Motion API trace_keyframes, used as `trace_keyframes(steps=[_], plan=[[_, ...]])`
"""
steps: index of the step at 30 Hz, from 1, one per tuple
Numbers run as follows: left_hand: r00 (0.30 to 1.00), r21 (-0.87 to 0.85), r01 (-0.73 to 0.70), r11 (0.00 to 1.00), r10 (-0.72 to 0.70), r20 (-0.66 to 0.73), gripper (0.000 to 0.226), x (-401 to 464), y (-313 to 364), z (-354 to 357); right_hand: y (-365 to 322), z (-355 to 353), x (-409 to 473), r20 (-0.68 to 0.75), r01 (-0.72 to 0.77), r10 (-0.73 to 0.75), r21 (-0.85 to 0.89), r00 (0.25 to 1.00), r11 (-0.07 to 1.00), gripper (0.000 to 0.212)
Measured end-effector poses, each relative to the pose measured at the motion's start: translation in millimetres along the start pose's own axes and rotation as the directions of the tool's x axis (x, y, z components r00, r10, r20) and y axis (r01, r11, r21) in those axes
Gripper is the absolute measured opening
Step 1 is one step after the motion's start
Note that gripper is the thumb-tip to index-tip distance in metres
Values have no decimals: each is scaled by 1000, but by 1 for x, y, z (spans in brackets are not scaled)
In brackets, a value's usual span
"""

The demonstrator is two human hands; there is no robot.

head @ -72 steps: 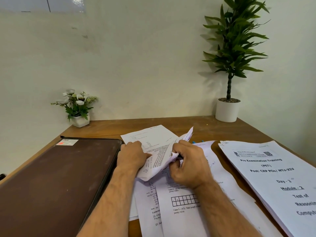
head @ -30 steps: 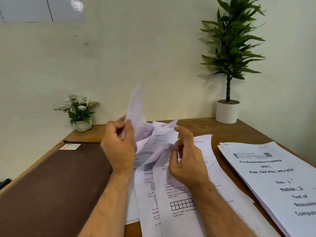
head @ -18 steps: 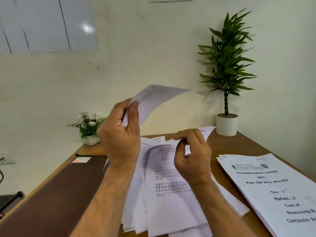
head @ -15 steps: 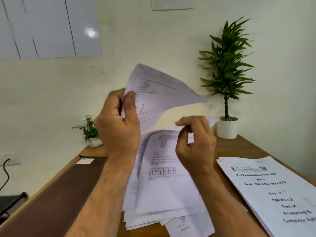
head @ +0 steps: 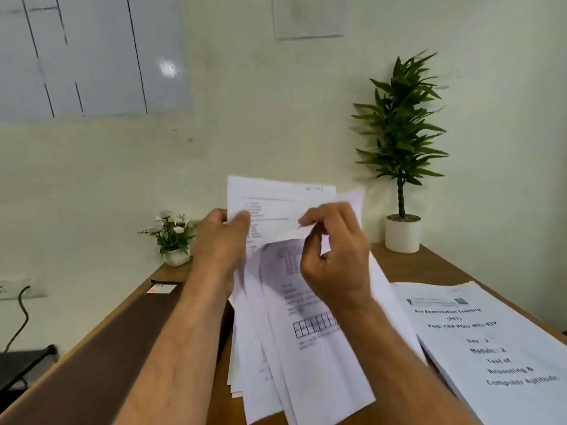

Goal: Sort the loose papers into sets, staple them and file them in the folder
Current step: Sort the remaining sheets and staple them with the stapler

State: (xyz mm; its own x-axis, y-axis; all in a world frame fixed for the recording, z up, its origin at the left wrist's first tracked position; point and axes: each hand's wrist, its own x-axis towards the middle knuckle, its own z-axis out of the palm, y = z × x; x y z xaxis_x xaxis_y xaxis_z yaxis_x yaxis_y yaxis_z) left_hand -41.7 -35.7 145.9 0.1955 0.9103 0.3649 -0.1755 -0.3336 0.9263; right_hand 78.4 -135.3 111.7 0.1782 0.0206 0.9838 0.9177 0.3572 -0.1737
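While the brown folder [head: 92, 357] lies closed on the table [head: 429, 265], both hands, left hand [head: 221, 240] and right hand [head: 334, 256], pinch sheets from the loose papers [head: 294, 348] held above it; sorting continues, nothing visibly stapled or filed.

Two bare forearms, entering from about 7 o'clock and 5 o'clock of the head view. No sleeves, cuffs or gloves. Left forearm [head: 171, 342] lightly haired along its upper side, with a faint tendon line near the wrist. Right forearm [head: 395, 360] likewise haired, broad toward the frame's lower edge. Left hand [head: 222, 237] seen from the back, knuckles rounded, thumbnail short. Right hand [head: 336, 259] also seen from the back, short nails. No rings, watch, bracelets or markings on either wrist. Slightly blurred throughout.
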Motion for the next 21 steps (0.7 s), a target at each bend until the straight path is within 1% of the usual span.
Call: trace_keyframes(steps=[2, 4, 6, 8, 10, 11, 12, 14, 15, 17, 18, 19, 21], plan=[[994, 35, 87, 996, -89, 65, 17, 2, -34, 5, 18, 8, -30, 131, -129, 135, -56, 982, 990, 18], [974, 51, 195, 979, -200, 108, 26, 1, -67, 6, 34, 13, -64, 251, -239, 265, -126, 931, 963, 18], [943, 46, 304, 952, -308, 127, 23, 0, -96, 7, 43, 13, -95, 331, -328, 376, -191, 865, 925, 18], [933, 63, 336, 940, -342, 113, 17, 2, -122, 9, 48, 13, -115, 400, -399, 480, -271, 781, 876, 19], [942, 83, 323, 943, -328, 72, 17, 2, -139, 9, 50, 13, -120, 463, -434, 554, -347, 692, 832, 21], [951, 100, 300, 949, -306, 48, 18, 0, -145, 9, 50, 12, -120, 489, -428, 562, -366, 667, 826, 22], [965, 116, 258, 959, -263, 25, 21, -1, -150, 9, 49, 11, -120, 510, -410, 553, -372, 659, 833, 23], [987, 102, 159, 982, -161, 14, 26, -9, -153, 8, 45, 9, -120, 529, -352, 493, -350, 691, 868, 25], [993, 72, 112, 991, -115, 34, 28, -13, -153, 7, 44, 7, -120, 525, -324, 460, -333, 717, 885, 25], [993, 25, 19, 1000, -22, 118, 29, -21, -151, 9, 44, 4, -121, 484, -302, 433, -327, 760, 895, 25], [985, 22, -43, 999, 39, 170, 30, -25, -151, 10, 44, 4, -120, 455, -334, 456, -325, 765, 885, 27], [968, 38, -122, 992, 111, 223, 30, -28, -151, 11, 45, 3, -119, 427, -389, 500, -325, 753, 862, 32], [915, 76, -298, 952, 262, 308, 29, -34, -154, 11, 46, 0, -116, 391, -489, 594, -341, 703, 803, 48]])
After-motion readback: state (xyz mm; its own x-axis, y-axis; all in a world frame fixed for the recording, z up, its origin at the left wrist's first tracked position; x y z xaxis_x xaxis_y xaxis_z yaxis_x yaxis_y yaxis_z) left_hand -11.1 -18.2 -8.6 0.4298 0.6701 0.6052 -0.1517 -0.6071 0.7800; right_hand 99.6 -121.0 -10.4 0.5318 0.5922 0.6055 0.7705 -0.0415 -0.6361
